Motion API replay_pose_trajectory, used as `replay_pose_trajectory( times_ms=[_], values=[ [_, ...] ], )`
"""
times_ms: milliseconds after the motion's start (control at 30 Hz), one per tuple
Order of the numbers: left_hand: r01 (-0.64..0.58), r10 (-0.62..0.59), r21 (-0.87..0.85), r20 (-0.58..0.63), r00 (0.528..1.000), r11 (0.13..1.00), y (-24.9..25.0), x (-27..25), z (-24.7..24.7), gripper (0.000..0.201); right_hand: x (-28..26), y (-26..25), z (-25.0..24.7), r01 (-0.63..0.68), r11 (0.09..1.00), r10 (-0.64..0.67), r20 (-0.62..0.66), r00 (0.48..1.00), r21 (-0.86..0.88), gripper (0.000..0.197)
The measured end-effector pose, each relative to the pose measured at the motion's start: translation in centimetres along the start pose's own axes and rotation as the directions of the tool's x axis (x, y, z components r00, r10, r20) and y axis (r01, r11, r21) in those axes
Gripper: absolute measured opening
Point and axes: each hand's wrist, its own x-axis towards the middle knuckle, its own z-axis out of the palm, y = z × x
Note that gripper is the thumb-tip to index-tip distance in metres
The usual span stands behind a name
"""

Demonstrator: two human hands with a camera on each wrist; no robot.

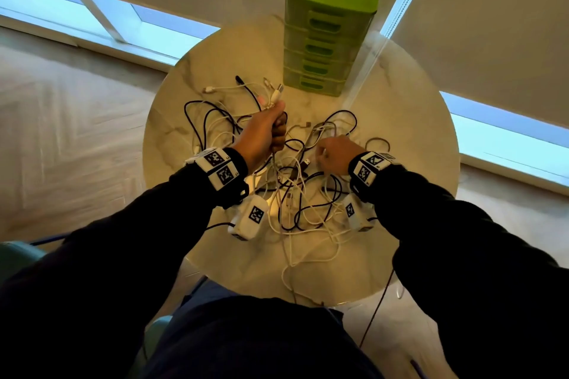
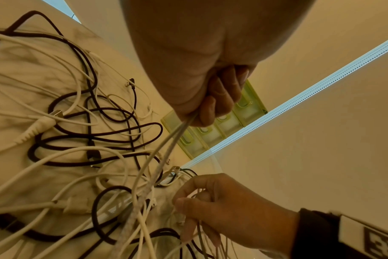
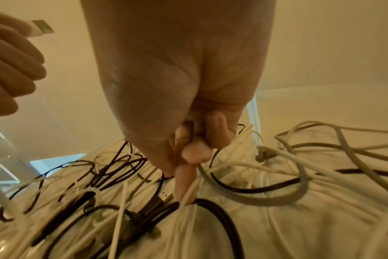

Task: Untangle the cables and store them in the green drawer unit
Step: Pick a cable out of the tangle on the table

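I'm in a home-like room: a round marble-look table (image 1: 400, 120) by low windows (image 1: 101, 21) with roller blinds (image 1: 492, 24) down, pale herringbone floor (image 1: 70, 120), teal chair (image 1: 18, 258) beside me

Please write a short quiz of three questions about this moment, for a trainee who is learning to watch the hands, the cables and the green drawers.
1. True or false: all drawers of the green drawer unit are closed.
2. Which hand holds white cables with a USB plug sticking up above its fist?
A. left hand
B. right hand
C. neither
3. Fill in: the right hand pinches a thin ____ cable in the tangle of cables on the round table.

Key: 1 true; 2 A; 3 white.
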Motion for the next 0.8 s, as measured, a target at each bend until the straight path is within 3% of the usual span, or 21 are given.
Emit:
replay_pose_trajectory(
  times_ms=[133, 267, 400, 667, 800],
  values=[
    [0.017, -0.017, 0.012, 0.002, 1.000, 1.000, 0.0, 0.6, -0.2, 0.048, 0.7, -0.1, 1.2, -0.040, 0.995, 0.043, 0.034, 0.998, -0.089, 0.024],
    [0.042, -0.042, 0.009, 0.004, 0.999, 0.999, 0.1, 1.1, -0.3, 0.047, 1.0, -0.6, 2.7, 0.094, 0.986, -0.098, -0.027, 0.995, -0.135, 0.031],
    [0.055, -0.056, 0.024, 0.027, 0.998, 0.998, 0.2, 1.4, -0.3, 0.047, 1.2, -0.8, 3.3, 0.091, 0.974, -0.099, -0.028, 0.995, -0.208, 0.036],
    [0.058, -0.062, 0.050, 0.067, 0.996, 0.997, 0.5, 1.5, -0.6, 0.047, 0.0, -0.8, 4.5, 0.117, 0.845, -0.155, -0.030, 0.987, -0.522, 0.041],
    [0.049, -0.054, 0.069, 0.074, 0.996, 0.996, 0.5, 1.7, -0.9, 0.046, -0.4, -0.6, 4.6, 0.114, 0.876, -0.130, -0.003, 0.991, -0.468, 0.025]
  ],
)
